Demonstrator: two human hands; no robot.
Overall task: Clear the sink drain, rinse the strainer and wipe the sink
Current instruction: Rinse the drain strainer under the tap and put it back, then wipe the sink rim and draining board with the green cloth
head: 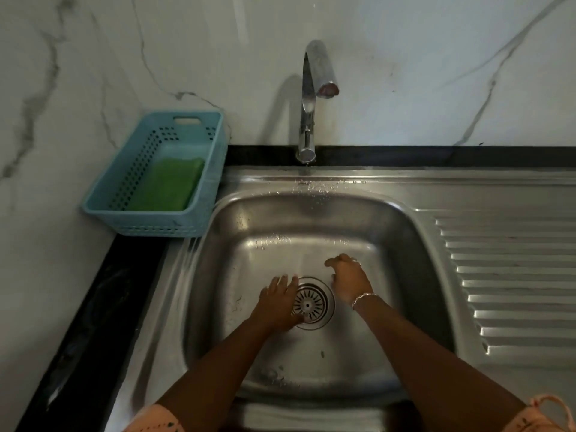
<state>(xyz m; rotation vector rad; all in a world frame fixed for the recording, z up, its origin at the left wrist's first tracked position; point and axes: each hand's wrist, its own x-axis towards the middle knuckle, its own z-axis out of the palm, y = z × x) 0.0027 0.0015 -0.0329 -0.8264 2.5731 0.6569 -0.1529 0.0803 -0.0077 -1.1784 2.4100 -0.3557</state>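
Note:
The steel sink [218,275] has a round slotted strainer [311,302] seated in its drain. My left hand [279,302] lies flat on the basin floor at the strainer's left edge, fingers spread, thumb touching the rim. My right hand [347,280] hovers just right of the drain with fingers curled downward, a bracelet on the wrist; it holds nothing that I can see. A green sponge [166,185] lies in a blue plastic basket [156,227] on the counter at the sink's back left corner.
A chrome tap [308,98] stands behind the basin with its spout over the sink; no water runs, droplets lie on the rim. A ribbed draining board [514,282] extends to the right. A black counter edge [93,322] runs along the left; marble wall behind.

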